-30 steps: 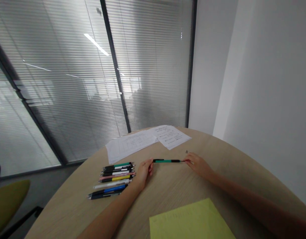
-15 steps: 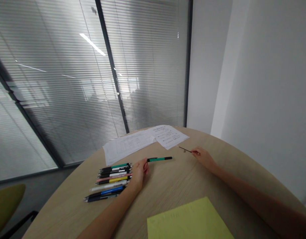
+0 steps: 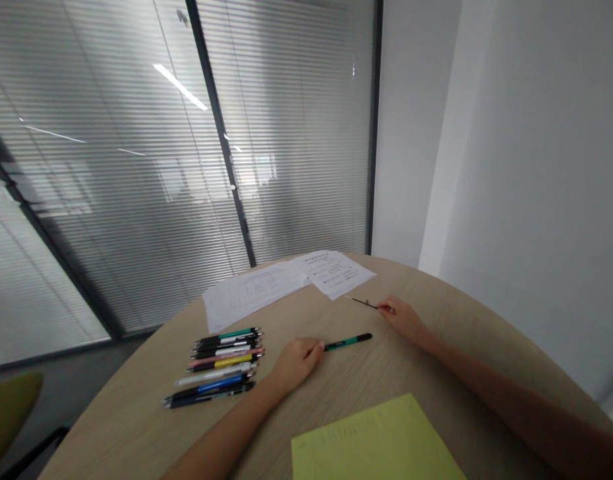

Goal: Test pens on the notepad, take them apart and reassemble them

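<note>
Chair padding, yellow-green and rounded (image 3: pixel 11 413), is cut off at the lower left of the frame; whether it is seat or back cannot be told. Right of it, on a pale wooden counter with a curved edge (image 3: pixel 336 383), lies a row of slim pens in mixed colours (image 3: pixel 226 363), roughly parallel, probably to keep each one easy to pick out. They crowd together, so an exact count is hard. White printed paper sheets (image 3: pixel 254 297) lie beyond them at the centre, likely set back to leave working room; their print is too small to read.

At lower centre the left hand (image 3: pixel 299 363) is closed on one end of a green and black pen (image 3: pixel 349 342), covering that end; the other points right, free, perhaps so its tip can be reached. A yellow paper sheet (image 3: pixel 371 443) is cut off by the bottom edge.

Right of centre, the right hand (image 3: pixel 399 317) has its fingertips pinched on a thin dark rod with a pale tip (image 3: pixel 362 303), seemingly a refill, gripped by one end. A tiny dark speck beside the rod is unclear.
</note>
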`<control>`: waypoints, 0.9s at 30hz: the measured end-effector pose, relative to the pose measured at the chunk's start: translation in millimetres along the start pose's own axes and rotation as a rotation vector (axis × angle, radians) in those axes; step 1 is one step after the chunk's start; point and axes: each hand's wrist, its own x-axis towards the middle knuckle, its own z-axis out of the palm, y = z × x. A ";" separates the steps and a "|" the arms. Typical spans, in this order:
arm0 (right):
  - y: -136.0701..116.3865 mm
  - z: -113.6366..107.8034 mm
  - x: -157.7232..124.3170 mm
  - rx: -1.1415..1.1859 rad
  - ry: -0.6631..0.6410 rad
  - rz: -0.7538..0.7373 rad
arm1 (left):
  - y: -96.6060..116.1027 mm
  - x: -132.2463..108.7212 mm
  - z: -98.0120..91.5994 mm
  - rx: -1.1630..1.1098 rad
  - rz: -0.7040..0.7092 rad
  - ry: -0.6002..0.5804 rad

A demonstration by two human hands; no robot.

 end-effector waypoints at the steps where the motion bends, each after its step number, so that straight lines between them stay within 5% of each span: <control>1: -0.6 0.2 -0.1 -0.002 -0.006 -0.012 | 0.5 -0.3 0.6 0.038 0.030 -0.025; 9: -3.6 2.4 -1.6 -0.047 -0.051 -0.131 | -1.2 -1.5 4.1 0.358 0.176 -0.139; 19: -8.1 1.9 -6.9 -0.121 -0.096 -0.297 | 2.4 -3.6 5.8 0.616 0.165 -0.142; 27: -30.4 1.0 -16.3 -0.192 -0.014 -0.450 | 6.8 -4.4 5.3 0.706 0.123 -0.090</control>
